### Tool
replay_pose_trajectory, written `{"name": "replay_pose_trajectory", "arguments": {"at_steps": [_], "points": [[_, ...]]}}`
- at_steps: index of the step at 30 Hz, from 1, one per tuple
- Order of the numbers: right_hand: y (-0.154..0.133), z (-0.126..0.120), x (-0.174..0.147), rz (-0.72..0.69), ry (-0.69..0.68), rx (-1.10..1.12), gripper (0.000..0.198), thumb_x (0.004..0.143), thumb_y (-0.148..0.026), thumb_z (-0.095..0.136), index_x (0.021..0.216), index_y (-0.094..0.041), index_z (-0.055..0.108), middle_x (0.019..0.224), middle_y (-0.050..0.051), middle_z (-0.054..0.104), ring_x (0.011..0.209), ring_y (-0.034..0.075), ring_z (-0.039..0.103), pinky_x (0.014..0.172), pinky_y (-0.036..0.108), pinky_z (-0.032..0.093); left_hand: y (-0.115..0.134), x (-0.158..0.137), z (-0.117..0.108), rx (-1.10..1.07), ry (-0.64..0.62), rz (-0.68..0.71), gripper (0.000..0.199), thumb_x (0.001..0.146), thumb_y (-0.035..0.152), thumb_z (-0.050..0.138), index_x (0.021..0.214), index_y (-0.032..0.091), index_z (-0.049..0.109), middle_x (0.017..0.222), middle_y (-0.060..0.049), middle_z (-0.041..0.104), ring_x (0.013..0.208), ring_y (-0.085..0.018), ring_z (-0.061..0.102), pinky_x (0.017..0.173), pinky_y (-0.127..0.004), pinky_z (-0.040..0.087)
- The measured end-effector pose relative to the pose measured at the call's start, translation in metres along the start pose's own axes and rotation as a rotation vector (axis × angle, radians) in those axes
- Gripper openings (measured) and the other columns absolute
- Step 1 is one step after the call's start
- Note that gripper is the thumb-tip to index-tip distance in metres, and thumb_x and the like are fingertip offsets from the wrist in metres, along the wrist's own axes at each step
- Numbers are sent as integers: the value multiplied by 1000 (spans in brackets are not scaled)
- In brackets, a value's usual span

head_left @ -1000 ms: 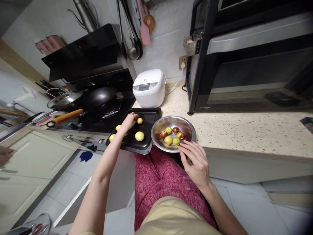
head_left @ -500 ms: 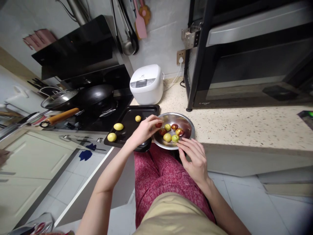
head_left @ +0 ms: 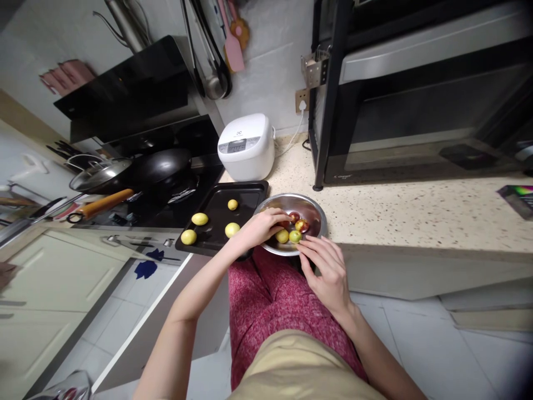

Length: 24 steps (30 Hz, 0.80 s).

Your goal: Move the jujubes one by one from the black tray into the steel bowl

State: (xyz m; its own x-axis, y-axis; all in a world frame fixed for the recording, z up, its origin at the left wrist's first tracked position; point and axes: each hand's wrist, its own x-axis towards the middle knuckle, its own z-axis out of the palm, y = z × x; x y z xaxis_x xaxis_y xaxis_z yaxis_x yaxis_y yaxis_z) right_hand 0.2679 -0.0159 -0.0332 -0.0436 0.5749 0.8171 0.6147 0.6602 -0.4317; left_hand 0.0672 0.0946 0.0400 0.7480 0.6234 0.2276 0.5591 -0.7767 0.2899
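Observation:
A round steel bowl (head_left: pixel 321 225) holds several small jujubes, some yellow-green and some reddish brown. My left hand (head_left: pixel 268 223) reaches into its left half, with fingers and thumb closed around a jujube that they mostly hide. At the near right rim rests my right hand (head_left: pixel 327 266), its fingers stretched out and apart. Their tips come close to a green jujube (head_left: pixel 295 236); whether they touch it I cannot tell. On the black baking tray (head_left: pixel 214 201), left of the bowl, lie several yellow jujubes, one (head_left: pixel 232 229) beside my left wrist.
A white rice cooker (head_left: pixel 246 147) stands behind the tray. To the left are a stove with a black wok (head_left: pixel 162 165) and a lidded pan (head_left: pixel 100 175). A large black oven (head_left: pixel 416 128) fills the right back of the speckled counter (head_left: pixel 395 216).
My left hand has moved right, deeper into the bowl, covering jujubes seen before. Its shift uncovers another yellow jujube on the tray. The right hand stays at the rim.

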Motion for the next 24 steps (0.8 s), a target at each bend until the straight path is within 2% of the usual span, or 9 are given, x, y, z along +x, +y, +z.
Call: {"name": "replay_pose_trajectory", "arguments": {"at_steps": [8, 12, 15, 18, 21, 24], "points": [[0, 0, 0, -37, 8, -13, 30, 95, -8, 64, 120, -22, 71, 114, 5, 79, 115, 23, 71, 109, 47, 50, 3, -2, 0, 39, -56, -38, 32, 101, 17, 58, 131, 22, 70, 137, -9, 69, 127, -23, 65, 109, -39, 55], [1, 1, -1, -46, 14, -14, 30, 95, -8, 64, 121, -23, 70, 114, 6, 78, 114, 23, 71, 109, 48, 51, 2, -6, -3, 26, -25, -29, 30, 103, 22, 57, 130, 22, 70, 136, -9, 69, 127, -23, 66, 110, -39, 54], [2, 1, 0, -52, 22, -5, 29, 95, -7, 65, 120, -21, 70, 113, 7, 78, 113, 24, 71, 108, 49, 51, -4, -13, -14, 27, 34, -57, 30, 103, 25, 57, 130, 22, 70, 137, -10, 69, 129, -25, 65, 111, -40, 53], [2, 2, 0, -61, 30, -6, 29, 94, -7, 67, 119, -20, 70, 113, 8, 78, 112, 24, 71, 108, 48, 51, -24, -24, -29, 70, 133, -162, 31, 102, 21, 58, 130, 21, 69, 137, -11, 68, 128, -26, 65, 112, -43, 52], [2, 2, -1, -65, 36, -8, 28, 93, -6, 67, 118, -19, 70, 112, 8, 78, 112, 24, 72, 108, 49, 51, -58, -39, -42, 144, 225, -343, 34, 98, 14, 57, 130, 21, 69, 139, -11, 67, 126, -27, 66, 111, -44, 53], [1, 2, -1, -62, 37, -9, 28, 93, -6, 68, 118, -19, 70, 112, 8, 78, 112, 24, 72, 108, 49, 51, -94, -53, -46, 205, 216, -527, 38, 94, 10, 59, 130, 19, 68, 142, -13, 64, 131, -29, 63, 114, -48, 50]]}}
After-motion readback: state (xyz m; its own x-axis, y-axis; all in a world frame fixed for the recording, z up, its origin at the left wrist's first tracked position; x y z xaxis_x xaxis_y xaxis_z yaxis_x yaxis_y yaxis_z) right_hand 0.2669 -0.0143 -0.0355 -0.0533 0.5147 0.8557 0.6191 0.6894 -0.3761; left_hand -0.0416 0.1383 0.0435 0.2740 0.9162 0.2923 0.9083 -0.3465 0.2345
